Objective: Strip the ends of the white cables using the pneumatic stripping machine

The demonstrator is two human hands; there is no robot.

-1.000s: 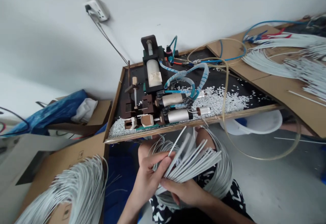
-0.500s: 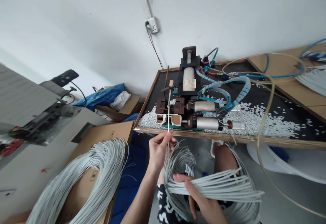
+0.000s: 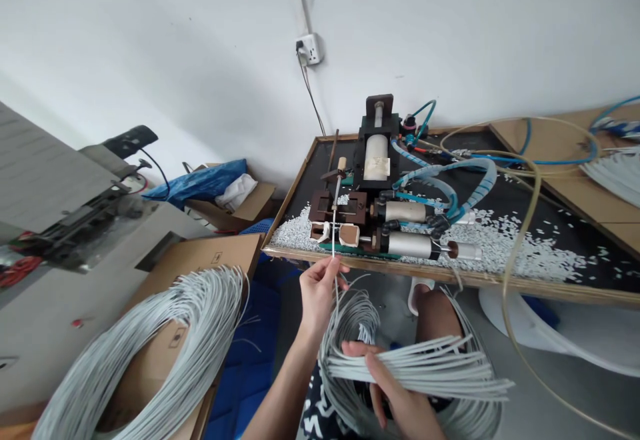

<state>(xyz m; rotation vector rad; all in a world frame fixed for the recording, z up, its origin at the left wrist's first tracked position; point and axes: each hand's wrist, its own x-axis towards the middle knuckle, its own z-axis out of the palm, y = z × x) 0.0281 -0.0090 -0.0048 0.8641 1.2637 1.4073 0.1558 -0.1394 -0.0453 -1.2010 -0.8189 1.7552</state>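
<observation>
At the near rim of the tray [image 3: 425,271], here's the left hand [image 3: 317,290], thumb and fingers pinched on a single white wire [image 3: 333,247], whose far stretch runs through the gap between two tan-faced blocks [image 3: 349,235]! It looks light and springy, stiff enough over a short length, perhaps slightly slick, hardly fragile; the best hold would be close behind its end. And it points far, long axis near to far, almost straight, though where the tip stops I cannot tell. Over to the right, the right hand [image 3: 400,400] grasps a wire bundle [image 3: 435,360], thumb across it, strands lying left to right, loose ends pointing right
</observation>
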